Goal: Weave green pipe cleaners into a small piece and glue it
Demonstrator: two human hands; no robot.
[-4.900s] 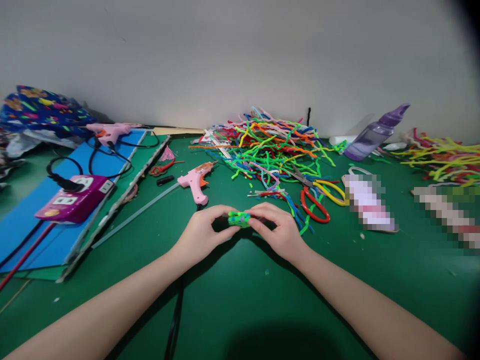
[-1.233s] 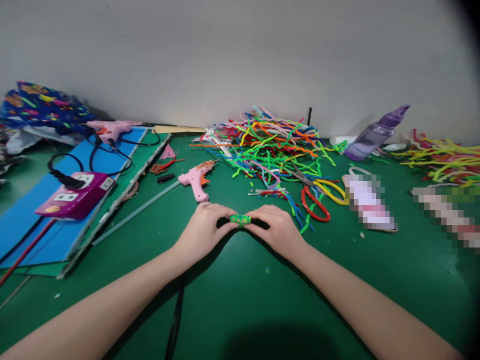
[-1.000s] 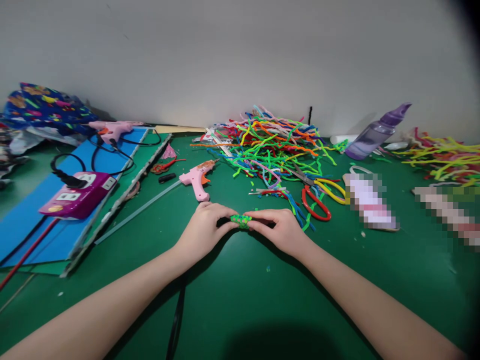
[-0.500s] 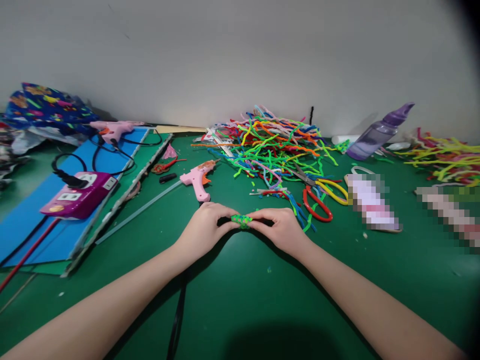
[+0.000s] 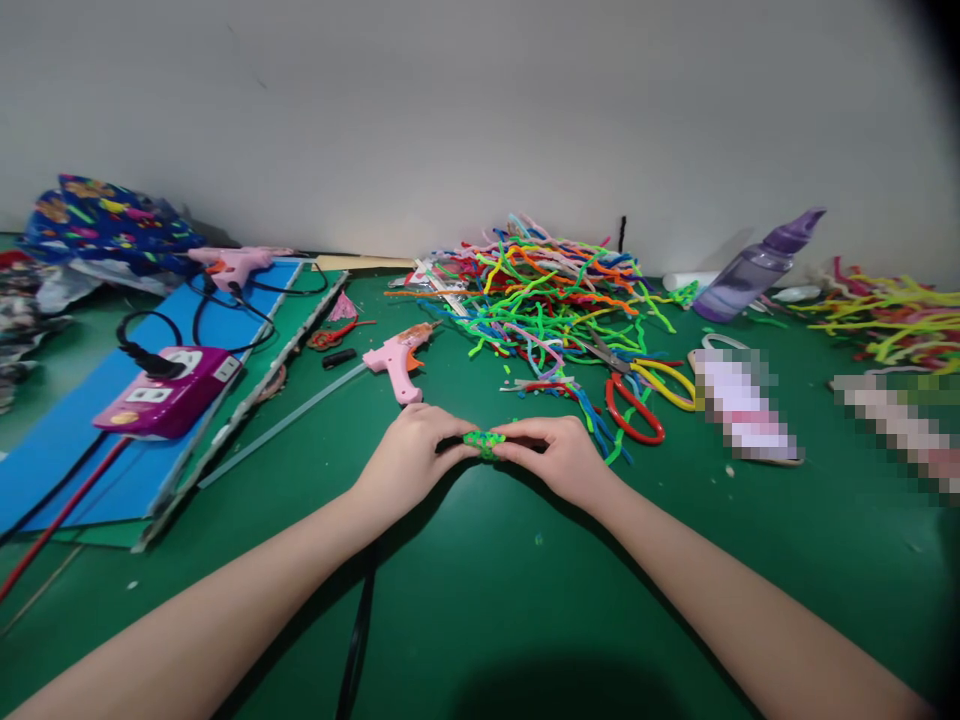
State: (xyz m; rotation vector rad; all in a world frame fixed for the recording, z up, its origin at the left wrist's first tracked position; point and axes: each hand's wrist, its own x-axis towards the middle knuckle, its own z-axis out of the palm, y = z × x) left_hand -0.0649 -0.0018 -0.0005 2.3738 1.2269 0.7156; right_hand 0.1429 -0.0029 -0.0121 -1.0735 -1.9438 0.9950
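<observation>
Between my hands is a small green piece of pipe-cleaner work (image 5: 486, 443) with blue flecks, held above the green table (image 5: 480, 580). My left hand (image 5: 411, 450) pinches its left end between thumb and fingers. At the right end, the thumb and fingers of my right hand (image 5: 559, 455) pinch it too. The fingertips cover both ends. Just beyond my left hand lies a pink glue gun (image 5: 397, 362) with a long glue stick in its back. Scissors (image 5: 637, 395) with red and yellow handles rest beyond my right hand.
A heap of coloured pipe cleaners (image 5: 540, 285) lies against the wall, with another bunch (image 5: 892, 315) at the far right. A purple bottle (image 5: 750, 270) leans near a phone (image 5: 742, 400). At left, a purple power strip (image 5: 169, 393) sits on a blue board (image 5: 67, 430) near a second glue gun (image 5: 234, 268).
My hands keep their pinch on the green piece, with almost no movement. The view has shifted slightly, so things on the left appear a little further right.
</observation>
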